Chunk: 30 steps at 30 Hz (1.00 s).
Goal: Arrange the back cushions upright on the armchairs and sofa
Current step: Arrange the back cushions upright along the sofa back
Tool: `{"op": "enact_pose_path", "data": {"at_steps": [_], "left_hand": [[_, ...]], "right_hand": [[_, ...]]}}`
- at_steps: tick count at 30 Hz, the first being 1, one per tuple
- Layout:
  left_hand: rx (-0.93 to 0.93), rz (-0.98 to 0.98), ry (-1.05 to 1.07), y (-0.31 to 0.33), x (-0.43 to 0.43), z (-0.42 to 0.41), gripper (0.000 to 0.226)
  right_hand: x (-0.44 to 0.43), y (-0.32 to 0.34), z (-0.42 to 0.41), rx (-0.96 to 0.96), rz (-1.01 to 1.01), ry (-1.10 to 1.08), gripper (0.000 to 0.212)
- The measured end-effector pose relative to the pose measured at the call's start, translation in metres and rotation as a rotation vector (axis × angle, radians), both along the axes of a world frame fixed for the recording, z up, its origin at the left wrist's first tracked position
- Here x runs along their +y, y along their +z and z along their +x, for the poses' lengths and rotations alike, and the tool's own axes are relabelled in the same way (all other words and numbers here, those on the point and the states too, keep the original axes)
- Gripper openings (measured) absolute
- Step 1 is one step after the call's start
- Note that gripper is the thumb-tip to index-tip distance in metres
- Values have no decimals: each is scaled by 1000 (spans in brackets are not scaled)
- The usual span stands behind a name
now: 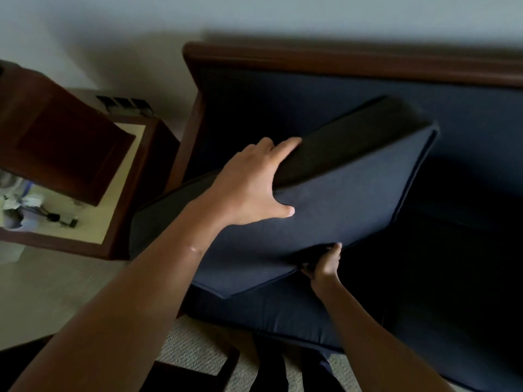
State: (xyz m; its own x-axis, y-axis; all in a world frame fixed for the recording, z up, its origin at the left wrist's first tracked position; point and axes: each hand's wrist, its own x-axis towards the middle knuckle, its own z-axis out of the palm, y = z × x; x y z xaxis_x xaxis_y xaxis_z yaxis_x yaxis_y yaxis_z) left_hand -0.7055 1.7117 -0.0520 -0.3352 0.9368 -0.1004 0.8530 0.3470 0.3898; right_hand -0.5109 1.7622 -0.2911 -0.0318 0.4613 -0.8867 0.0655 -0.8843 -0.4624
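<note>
Both hands' fingers [285, 145] grip the tilted cushion [334, 205] over the sofa [467, 131]; side table [119, 176] stands left.

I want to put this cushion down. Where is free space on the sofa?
Free: the seat right of the cushion, below the backrest. Crowded: the side table at left, with small items.

Side table [124, 222]: left of the frame, dark wood rim, pale top.
Lamp [70, 148]: reddish-brown, over the side table's upper left part.
Clutter [25, 205]: far left edge on the pale top, blurred, cables among it.
Wall [113, 29]: plain, across the top.
Carpet [56, 292]: pale, lower left.
</note>
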Motion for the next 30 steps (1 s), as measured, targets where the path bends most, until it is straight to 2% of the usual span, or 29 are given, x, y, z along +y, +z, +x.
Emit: {"op": "enact_pose_path", "data": {"at_steps": [2,4,6,8,10,13,15,17,19,21,24,26,28,30], "left_hand": [[149,-53,-141,-15,18,25,116],[244,-85,-228,-31,28,54,115],[284,-47,-241,-42,31,72,115],[291,-12,-214,-43,22,77,116],[306,12,-195,-41,11,77,111],[312,50,-163,-36,6,89,89],[323,53,-122,-35,2,100,78],[310,85,-50,-37,-12,103,68],[307,106,36,-41,-33,102,61],[342,83,107,-44,-53,101,58],[415,87,254,-47,-78,97,52],[457,136,432,-47,-94,92,46],[454,163,639,-46,-110,84,41],[338,207,885,-44,-122,78,43]], "right_hand": [[4,7,14,135,-83,-4,53],[12,17,30,204,-65,0,56],[26,39,43,215,52,-34,64],[43,70,56,158,285,-59,65],[60,104,69,27,572,59,70],[84,147,88,-328,932,417,86],[97,164,102,-542,1078,601,78],[109,174,116,-594,1171,649,63],[121,182,126,-515,1199,634,55],[135,190,126,-453,1192,682,61],[156,197,110,-457,1117,826,67],[164,199,96,-513,1021,889,72],[165,200,87,-546,954,858,74],[165,200,83,-493,931,746,71]]}}
